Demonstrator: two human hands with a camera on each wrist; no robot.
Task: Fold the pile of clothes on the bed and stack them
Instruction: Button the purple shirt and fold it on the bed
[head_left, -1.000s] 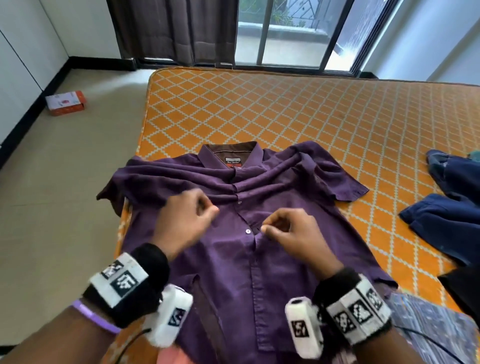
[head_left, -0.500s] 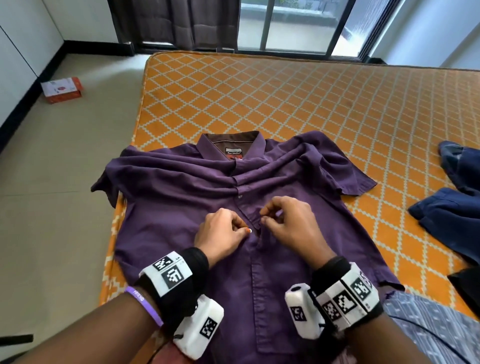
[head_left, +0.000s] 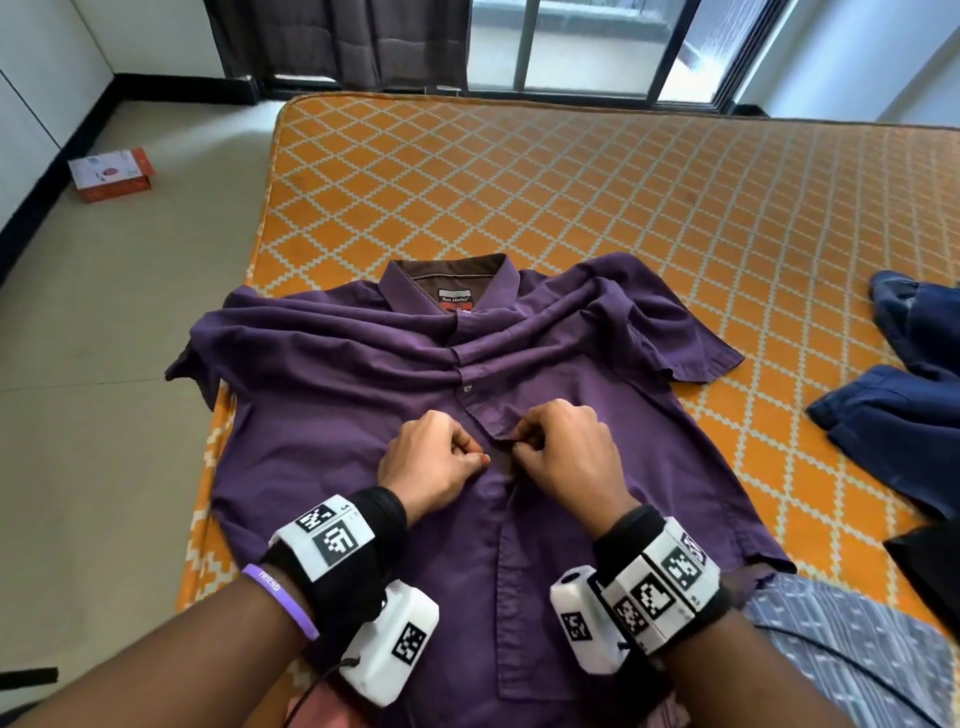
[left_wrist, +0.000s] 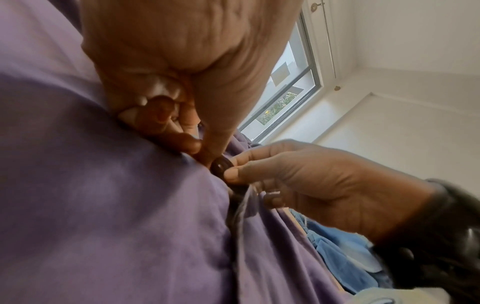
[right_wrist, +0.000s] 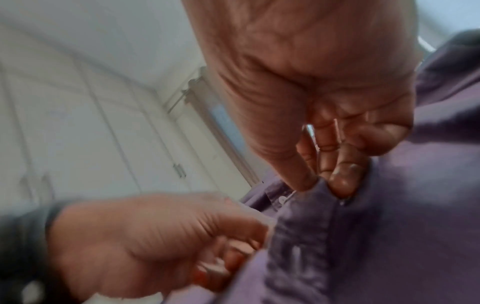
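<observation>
The purple shirt (head_left: 322, 457) lies collar-up toward 12 o'clock on the bed (head_left: 675, 208). My left hand (head_left: 431, 462) curls knuckles-up, pinching the placket edge; my right hand (head_left: 566, 457), at its 3 o'clock, pinches the opposite edge, fingertips nearly meeting.

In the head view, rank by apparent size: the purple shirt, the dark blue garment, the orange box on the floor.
1. purple shirt, largest.
2. dark blue garment, cut off by the frame edge.
3. orange box, smallest, though farther from the camera.
</observation>
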